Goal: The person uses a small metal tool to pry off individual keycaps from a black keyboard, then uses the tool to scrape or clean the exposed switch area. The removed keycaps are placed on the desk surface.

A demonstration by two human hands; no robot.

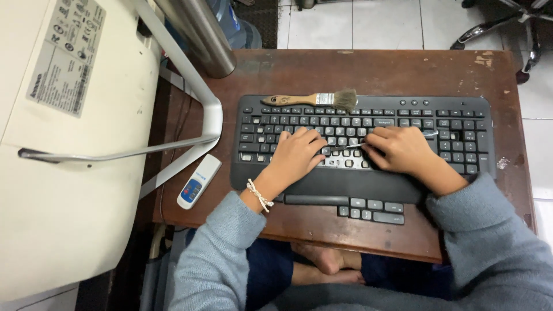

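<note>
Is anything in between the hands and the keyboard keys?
Nothing visible. The left hand rests right on the keyboard. The right hand holds a thin metal tool, its tip down among the bottom-row keys. The paintbrush lies apart along the top edge.

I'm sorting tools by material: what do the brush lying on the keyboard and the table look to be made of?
The brush seems to have a pale varnished wooden handle, a shiny metal band and soft greyish bristles, natural or synthetic I cannot tell. The table looks like dark reddish-brown wood or veneer, with a worn finish chipped pale near the far right corner.
</note>
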